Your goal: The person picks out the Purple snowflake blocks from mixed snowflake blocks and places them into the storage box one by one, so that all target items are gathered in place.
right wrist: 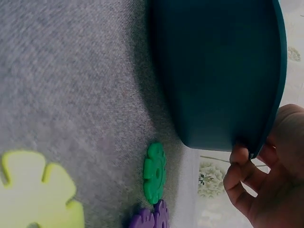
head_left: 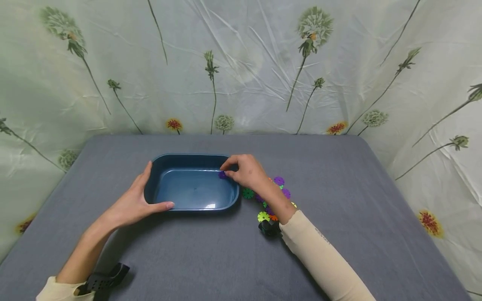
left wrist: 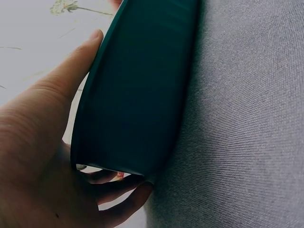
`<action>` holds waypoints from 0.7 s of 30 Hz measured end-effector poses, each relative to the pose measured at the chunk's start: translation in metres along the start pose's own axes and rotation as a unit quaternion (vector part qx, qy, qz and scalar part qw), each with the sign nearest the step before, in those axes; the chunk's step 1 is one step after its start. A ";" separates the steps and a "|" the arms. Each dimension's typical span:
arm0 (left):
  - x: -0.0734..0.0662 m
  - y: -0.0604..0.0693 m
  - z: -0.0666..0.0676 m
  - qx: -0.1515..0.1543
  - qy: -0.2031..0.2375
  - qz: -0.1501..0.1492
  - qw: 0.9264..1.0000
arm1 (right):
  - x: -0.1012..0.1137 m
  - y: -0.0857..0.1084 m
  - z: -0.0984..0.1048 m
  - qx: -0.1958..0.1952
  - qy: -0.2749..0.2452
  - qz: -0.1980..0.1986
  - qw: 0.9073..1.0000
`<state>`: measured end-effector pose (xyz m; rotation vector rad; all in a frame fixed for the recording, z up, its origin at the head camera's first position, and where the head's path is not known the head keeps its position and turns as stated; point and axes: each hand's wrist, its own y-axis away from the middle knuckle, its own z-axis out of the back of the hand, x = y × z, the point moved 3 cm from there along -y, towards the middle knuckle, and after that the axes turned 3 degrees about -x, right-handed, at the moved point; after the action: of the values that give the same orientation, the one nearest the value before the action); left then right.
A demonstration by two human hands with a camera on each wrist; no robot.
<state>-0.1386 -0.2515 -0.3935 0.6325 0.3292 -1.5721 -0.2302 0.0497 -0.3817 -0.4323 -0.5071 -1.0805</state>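
A blue plastic basin stands on the cloth-covered table. My left hand grips its left end, thumb along the near rim and fingers around the left side; the left wrist view shows that hand against the basin's dark outer wall. Over the right end of the basin, my right hand pinches a purple flower-shaped plastic disc. The disc is out of sight in the right wrist view, where the basin wall partly covers the fingers of the right hand.
Loose flower-shaped discs lie right of the basin, partly under the right forearm: a green one, a yellow-green one, a purple one and several more. Grey cloth covers the table. A flower-printed curtain hangs behind.
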 end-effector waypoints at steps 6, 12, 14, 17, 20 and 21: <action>0.000 0.000 0.000 0.002 -0.002 -0.003 1.000 | -0.004 0.002 0.001 0.006 -0.040 0.002 0.999; 0.000 -0.001 0.000 0.004 -0.001 -0.004 1.000 | -0.008 0.007 0.004 0.012 -0.075 0.003 0.997; 0.001 -0.001 0.000 0.005 -0.001 -0.004 1.000 | -0.010 0.009 0.004 0.011 -0.088 0.006 0.996; 0.000 0.000 0.000 0.005 -0.001 -0.004 1.000 | -0.013 0.011 0.004 0.008 -0.106 0.019 0.994; 0.000 0.000 0.000 0.004 0.000 -0.003 1.000 | -0.015 0.013 0.006 0.005 -0.128 0.033 0.991; -0.001 0.000 0.000 0.003 0.000 -0.003 1.000 | -0.016 0.014 0.007 0.004 -0.136 0.036 0.990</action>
<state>-0.1386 -0.2508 -0.3929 0.6364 0.3263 -1.5786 -0.2251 0.0706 -0.3869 -0.5900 -0.7306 -0.9535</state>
